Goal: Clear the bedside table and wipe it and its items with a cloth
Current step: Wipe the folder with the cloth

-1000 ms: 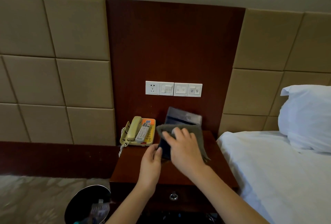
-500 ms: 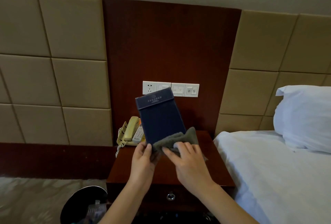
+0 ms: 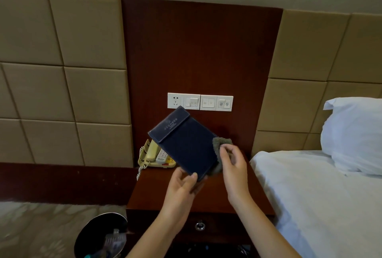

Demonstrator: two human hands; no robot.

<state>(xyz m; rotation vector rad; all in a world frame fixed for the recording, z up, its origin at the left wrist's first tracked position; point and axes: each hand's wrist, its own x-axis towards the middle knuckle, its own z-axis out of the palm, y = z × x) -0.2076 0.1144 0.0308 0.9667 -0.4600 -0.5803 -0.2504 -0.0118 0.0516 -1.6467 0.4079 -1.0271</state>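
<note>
Head view: left hand (image 3: 182, 190) pinches the navy folder's (image 3: 184, 144) lower corner, tilted above the tabletop (image 3: 157, 193); right hand (image 3: 234, 167) pinches a grey cloth (image 3: 218, 146) against the folder's right edge, telephone (image 3: 154, 154) behind.

Table (image 3: 148, 193) top: phone (image 3: 154, 154) fills the 10 o'clock corner, cord (image 3: 141, 168) over the 9 o'clock edge; bare wood along the front. Above centre, left hand (image 3: 180, 189) holds the folder (image 3: 184, 144) tilted, right hand (image 3: 234, 169) holds the cloth (image 3: 219, 146) at its 3 o'clock edge. Panel (image 3: 202, 51) closes 12; bed (image 3: 310, 195) flanks 3; bin (image 3: 99, 231) at 8. Open at 6.
</note>
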